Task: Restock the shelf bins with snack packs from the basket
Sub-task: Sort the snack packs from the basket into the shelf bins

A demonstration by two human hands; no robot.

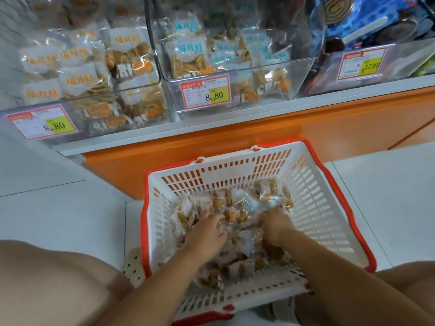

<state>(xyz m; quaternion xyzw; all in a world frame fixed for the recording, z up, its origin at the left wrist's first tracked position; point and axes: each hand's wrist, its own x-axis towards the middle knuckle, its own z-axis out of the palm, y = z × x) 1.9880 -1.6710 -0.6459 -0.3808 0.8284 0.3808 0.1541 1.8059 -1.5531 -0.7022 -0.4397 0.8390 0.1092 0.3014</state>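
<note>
Left hand point(207, 229) in basket point(317, 208), fingers curled round packs point(247, 241), right hand point(275, 228) alongside in basket, apart from left, fingertips buried in packs, grip cannot be told, bins point(270, 89) beyond basket, price tags point(204, 91) on fronts

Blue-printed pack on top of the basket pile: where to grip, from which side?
Likely best: pinch the blue-printed pack by its crinkled film edge, fingers coming straight down. It lies uppermost on the heap, and the basket walls block any sideways approach.
</note>
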